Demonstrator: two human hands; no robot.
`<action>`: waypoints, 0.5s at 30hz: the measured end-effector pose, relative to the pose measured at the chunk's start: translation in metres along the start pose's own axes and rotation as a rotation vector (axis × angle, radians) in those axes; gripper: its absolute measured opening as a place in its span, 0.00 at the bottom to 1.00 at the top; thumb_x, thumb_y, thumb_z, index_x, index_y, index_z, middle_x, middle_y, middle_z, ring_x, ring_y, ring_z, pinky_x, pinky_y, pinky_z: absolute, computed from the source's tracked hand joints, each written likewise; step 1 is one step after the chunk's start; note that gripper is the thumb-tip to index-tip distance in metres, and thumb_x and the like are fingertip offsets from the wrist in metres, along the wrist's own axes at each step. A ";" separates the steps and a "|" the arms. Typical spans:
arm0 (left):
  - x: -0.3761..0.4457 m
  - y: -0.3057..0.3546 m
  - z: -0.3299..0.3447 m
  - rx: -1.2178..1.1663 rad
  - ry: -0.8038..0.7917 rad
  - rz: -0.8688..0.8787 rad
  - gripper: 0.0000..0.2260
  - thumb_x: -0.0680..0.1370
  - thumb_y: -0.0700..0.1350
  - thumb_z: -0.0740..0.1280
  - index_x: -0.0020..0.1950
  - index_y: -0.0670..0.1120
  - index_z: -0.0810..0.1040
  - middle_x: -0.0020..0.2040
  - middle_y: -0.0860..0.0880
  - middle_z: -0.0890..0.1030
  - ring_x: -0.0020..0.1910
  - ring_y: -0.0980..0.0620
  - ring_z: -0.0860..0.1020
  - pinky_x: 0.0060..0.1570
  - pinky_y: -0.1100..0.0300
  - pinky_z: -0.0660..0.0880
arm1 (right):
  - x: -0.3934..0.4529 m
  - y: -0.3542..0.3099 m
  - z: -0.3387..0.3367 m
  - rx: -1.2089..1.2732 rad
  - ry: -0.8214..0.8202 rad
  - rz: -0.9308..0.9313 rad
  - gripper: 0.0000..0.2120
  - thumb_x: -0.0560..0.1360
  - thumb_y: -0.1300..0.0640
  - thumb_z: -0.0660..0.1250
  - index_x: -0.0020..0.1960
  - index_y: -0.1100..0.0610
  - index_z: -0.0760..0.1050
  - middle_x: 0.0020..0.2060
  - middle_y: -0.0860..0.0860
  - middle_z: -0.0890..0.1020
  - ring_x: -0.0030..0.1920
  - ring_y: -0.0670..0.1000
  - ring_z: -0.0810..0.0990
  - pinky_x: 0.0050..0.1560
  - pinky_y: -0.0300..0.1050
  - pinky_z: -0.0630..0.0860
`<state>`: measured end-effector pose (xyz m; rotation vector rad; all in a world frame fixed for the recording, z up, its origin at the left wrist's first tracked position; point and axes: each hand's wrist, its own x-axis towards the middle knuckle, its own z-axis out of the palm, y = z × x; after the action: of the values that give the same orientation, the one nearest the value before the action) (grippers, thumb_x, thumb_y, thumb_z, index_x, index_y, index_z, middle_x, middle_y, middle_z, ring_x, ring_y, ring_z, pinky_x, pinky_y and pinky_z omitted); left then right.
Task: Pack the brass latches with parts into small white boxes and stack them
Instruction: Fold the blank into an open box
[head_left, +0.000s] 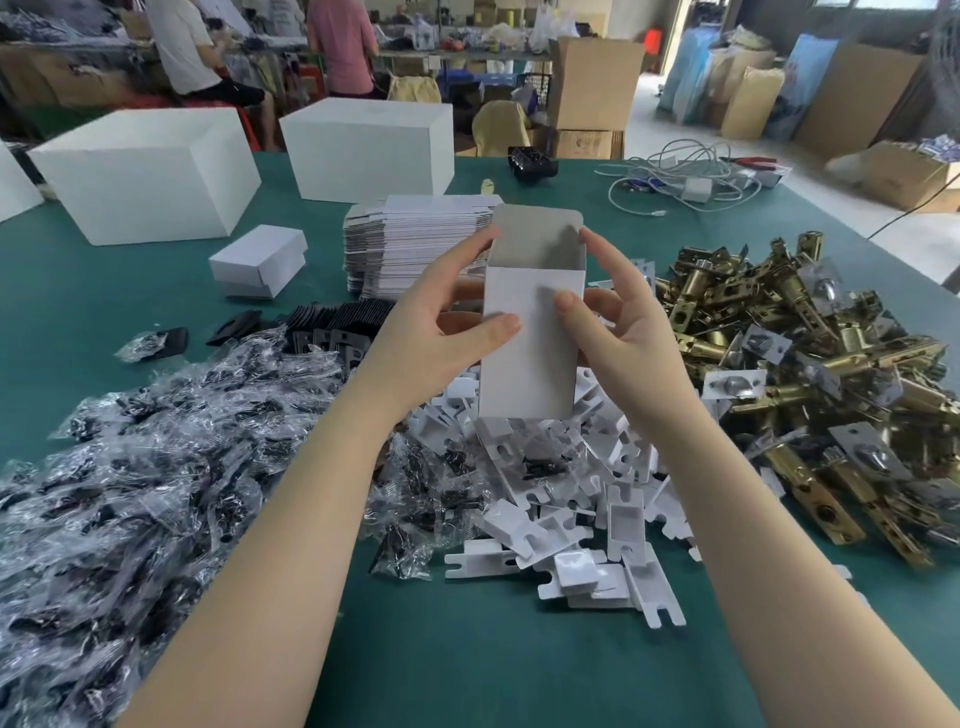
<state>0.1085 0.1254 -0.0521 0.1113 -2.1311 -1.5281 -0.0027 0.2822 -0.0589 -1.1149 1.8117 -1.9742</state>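
A small white box (530, 358) is held upright above the table's middle, its top flap standing open and its inside showing grey. My left hand (436, 322) grips its left side, thumb on the front face. My right hand (618, 317) grips the right side, thumb on the front and forefinger at the top rim. A heap of brass latches (810, 364) lies to the right. White card inserts (587, 499) are piled below the box. Clear bags of black screws (130, 483) cover the left. Two closed small white boxes (257, 262) sit stacked at the left rear.
A stack of flat unfolded boxes (410, 244) stands behind my hands, black plates (332, 322) in front of it. Two large white cartons (145, 171) (369, 148) stand at the back of the green table (493, 649). White cables (680, 179) lie at the back right. People work beyond.
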 end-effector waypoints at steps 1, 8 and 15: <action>-0.001 0.003 -0.001 0.014 -0.023 -0.008 0.30 0.74 0.49 0.75 0.70 0.70 0.67 0.58 0.55 0.82 0.54 0.56 0.83 0.52 0.61 0.80 | 0.000 -0.001 -0.002 0.017 -0.032 0.005 0.23 0.79 0.52 0.67 0.70 0.38 0.66 0.51 0.52 0.84 0.50 0.51 0.85 0.47 0.48 0.82; -0.002 0.008 -0.008 -0.110 -0.095 -0.066 0.26 0.63 0.53 0.81 0.55 0.68 0.73 0.52 0.51 0.85 0.46 0.47 0.85 0.45 0.55 0.81 | -0.001 -0.010 -0.016 0.074 -0.065 0.021 0.14 0.74 0.53 0.71 0.57 0.48 0.73 0.38 0.53 0.85 0.39 0.50 0.84 0.36 0.41 0.79; -0.010 0.018 -0.008 -0.345 -0.113 -0.152 0.10 0.78 0.50 0.67 0.59 0.55 0.77 0.43 0.55 0.84 0.38 0.55 0.82 0.34 0.64 0.78 | 0.000 -0.016 -0.027 0.301 -0.186 0.199 0.06 0.76 0.46 0.69 0.49 0.47 0.81 0.42 0.51 0.84 0.34 0.50 0.81 0.38 0.44 0.81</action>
<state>0.1247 0.1286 -0.0379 0.0686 -1.9447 -2.0108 -0.0154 0.3055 -0.0425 -0.9479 1.4152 -1.8791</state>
